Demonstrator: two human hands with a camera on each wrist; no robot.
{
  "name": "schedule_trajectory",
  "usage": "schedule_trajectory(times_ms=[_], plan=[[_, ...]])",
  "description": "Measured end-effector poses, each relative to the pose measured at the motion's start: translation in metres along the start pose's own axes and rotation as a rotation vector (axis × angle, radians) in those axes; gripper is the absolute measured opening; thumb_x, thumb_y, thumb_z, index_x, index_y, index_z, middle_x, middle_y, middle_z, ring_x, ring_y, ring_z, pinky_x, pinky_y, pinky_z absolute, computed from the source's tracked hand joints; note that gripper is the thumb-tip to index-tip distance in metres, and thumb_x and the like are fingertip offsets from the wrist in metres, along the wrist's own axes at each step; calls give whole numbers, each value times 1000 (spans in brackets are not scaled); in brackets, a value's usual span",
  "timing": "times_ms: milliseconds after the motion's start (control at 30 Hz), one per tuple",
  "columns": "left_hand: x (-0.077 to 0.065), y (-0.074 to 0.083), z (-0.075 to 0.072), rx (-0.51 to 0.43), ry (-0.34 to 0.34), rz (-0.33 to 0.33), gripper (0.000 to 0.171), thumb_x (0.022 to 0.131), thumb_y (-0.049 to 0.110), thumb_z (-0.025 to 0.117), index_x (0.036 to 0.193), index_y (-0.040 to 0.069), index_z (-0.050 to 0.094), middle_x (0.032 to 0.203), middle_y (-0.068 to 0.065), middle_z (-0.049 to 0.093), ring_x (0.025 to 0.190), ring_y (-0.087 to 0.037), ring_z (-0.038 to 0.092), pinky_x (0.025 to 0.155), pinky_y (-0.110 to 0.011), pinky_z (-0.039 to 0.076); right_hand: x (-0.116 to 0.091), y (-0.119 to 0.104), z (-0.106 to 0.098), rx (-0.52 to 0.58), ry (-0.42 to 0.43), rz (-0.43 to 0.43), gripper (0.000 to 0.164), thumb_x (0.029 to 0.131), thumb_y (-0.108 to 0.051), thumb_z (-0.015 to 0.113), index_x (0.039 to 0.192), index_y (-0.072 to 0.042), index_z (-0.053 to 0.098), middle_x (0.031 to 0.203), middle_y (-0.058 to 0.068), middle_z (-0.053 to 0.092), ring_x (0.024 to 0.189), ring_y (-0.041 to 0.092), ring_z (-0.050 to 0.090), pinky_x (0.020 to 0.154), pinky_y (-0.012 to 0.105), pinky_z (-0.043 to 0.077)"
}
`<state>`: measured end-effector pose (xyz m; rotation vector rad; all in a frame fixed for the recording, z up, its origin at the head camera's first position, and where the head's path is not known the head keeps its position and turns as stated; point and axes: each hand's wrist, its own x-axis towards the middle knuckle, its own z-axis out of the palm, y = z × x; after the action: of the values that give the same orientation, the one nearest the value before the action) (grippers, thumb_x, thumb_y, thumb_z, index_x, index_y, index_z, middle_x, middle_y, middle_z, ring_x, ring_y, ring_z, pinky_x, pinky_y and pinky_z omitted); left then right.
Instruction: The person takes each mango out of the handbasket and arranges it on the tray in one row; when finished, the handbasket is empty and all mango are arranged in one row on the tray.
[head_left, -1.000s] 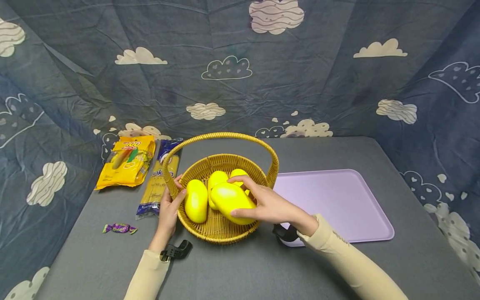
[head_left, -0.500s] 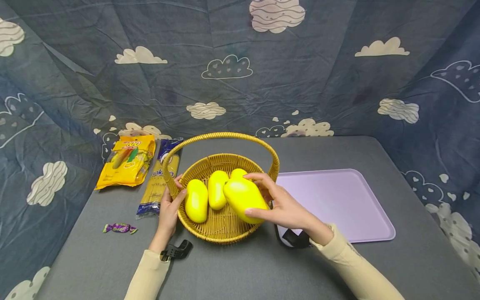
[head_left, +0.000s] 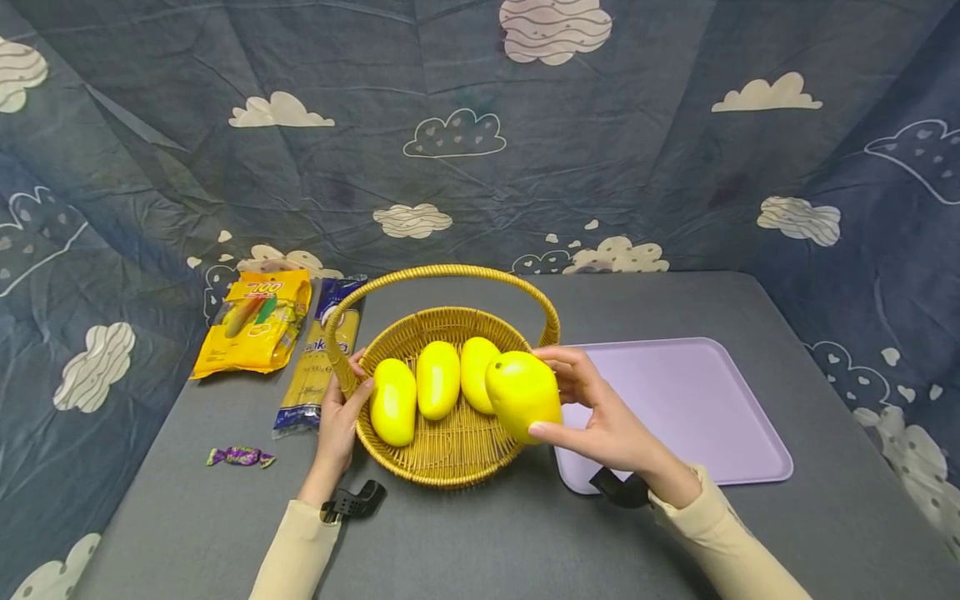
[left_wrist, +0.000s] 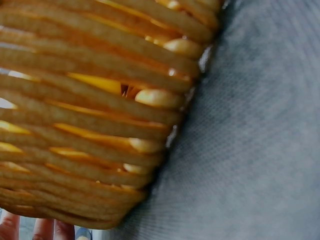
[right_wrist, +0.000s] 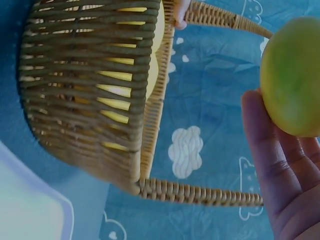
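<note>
My right hand grips a yellow mango between thumb and fingers, over the right rim of a woven basket. In the right wrist view the mango is lifted apart from the basket's wall, with fingers along its side. Three more mangoes lie in the basket: a left one, a middle one and a right one, partly hidden. My left hand holds the basket's left rim beside the handle's foot; its fingertips show below the weave.
A lilac tray lies right of the basket. To the left are a spaghetti pack, a yellow snack bag and a purple wrapped candy. The tall basket handle arches over the basket.
My right hand has moved right with the mango, from inside the basket to over its right rim, uncovering more of the mangoes beneath. My left hand has stayed at the rim.
</note>
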<state>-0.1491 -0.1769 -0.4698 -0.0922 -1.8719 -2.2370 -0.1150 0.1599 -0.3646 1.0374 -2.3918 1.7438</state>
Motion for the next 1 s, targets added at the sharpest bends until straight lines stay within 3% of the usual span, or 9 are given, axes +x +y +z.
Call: schedule_trajectory(times_ms=[333, 667, 1000], plan=[[0, -1, -1, 6, -8, 3, 30, 96, 8, 55, 114, -10, 39, 146, -10, 38, 135, -22, 31, 109, -29, 26, -16, 5, -17, -15, 85, -83, 80, 69, 12, 75, 135, -2, 33, 122, 11, 54, 92, 24, 58, 77, 31, 51], [0, -1, -1, 4, -5, 1, 29, 96, 8, 55, 114, -9, 40, 145, -10, 38, 134, -21, 31, 110, -31, 25, -28, 13, -33, 35, 181, -37, 77, 69, 19, 69, 134, 4, 29, 118, 11, 56, 88, 22, 59, 75, 29, 50], [0, -1, -1, 14, -9, 8, 29, 96, 9, 55, 113, -9, 40, 147, -12, 36, 135, -22, 30, 110, -31, 25, -32, 21, -40, 67, 295, 36, 75, 76, 18, 64, 138, -2, 27, 119, 12, 56, 87, 22, 63, 78, 26, 50]])
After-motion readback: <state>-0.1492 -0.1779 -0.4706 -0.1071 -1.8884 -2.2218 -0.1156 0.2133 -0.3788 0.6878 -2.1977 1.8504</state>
